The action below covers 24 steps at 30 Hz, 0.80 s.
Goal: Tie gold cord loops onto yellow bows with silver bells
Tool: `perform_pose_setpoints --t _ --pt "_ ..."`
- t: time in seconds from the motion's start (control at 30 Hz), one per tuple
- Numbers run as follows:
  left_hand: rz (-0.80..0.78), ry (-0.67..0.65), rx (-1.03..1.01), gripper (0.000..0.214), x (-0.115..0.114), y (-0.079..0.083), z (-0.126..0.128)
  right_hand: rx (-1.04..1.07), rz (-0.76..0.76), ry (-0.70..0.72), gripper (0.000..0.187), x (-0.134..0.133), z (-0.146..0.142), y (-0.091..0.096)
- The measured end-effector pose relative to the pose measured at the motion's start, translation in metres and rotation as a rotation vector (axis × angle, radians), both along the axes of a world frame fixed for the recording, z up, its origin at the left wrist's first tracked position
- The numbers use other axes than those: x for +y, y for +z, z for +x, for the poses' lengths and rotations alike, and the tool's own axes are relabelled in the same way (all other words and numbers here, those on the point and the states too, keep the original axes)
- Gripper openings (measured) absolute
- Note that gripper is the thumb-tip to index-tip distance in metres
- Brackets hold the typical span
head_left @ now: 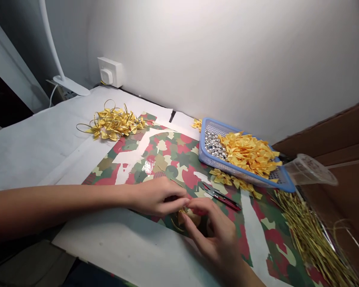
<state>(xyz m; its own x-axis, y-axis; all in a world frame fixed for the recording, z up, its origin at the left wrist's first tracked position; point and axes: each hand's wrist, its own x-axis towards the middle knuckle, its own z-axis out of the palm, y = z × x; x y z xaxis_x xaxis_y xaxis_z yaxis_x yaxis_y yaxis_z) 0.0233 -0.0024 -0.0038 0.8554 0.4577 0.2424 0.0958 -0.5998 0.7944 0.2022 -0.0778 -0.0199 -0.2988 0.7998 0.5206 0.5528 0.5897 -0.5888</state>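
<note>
A white desk lamp (66, 85) stands near the wall socket (117, 72) (a white plug (107, 76) sits in it), with brown cardboard (326, 135) at right.

Just beyond the left hand (157, 197) and right hand (215, 239), red-handled tweezers (221, 198) lie in the way, with loose bows (227, 178) behind them against the blue basket (205, 147). Farther right, gold strands (311, 235) and a tipped plastic cup (309, 169) block that side. A wide passage of patterned paper (167, 153) runs left of the basket, up to the gold loops (113, 123), and white paper (32, 151) gives more room beyond them.
</note>
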Motion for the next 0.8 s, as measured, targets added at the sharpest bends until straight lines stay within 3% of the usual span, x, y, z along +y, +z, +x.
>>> perform_pose_setpoints --t 0.2,0.37,0.53,0.67,0.8 --pt "-0.041 0.062 -0.005 0.028 -0.002 -0.004 0.001 0.030 -0.090 -0.028 0.009 0.001 -0.002 -0.001" --pt "0.017 0.102 -0.030 0.032 -0.002 -0.010 0.002 0.072 -0.138 -0.020 0.012 0.000 -0.002 -0.001" --pt "0.131 0.159 -0.031 0.034 -0.002 -0.006 0.001 0.113 -0.164 -0.026 0.013 -0.001 -0.002 0.001" --pt "0.146 0.212 0.005 0.018 -0.005 -0.003 0.000 0.171 -0.240 -0.061 0.015 0.001 -0.001 0.001" --pt "0.105 0.186 -0.006 0.022 -0.005 -0.007 0.000 0.262 -0.364 -0.106 0.013 0.003 0.000 -0.001"
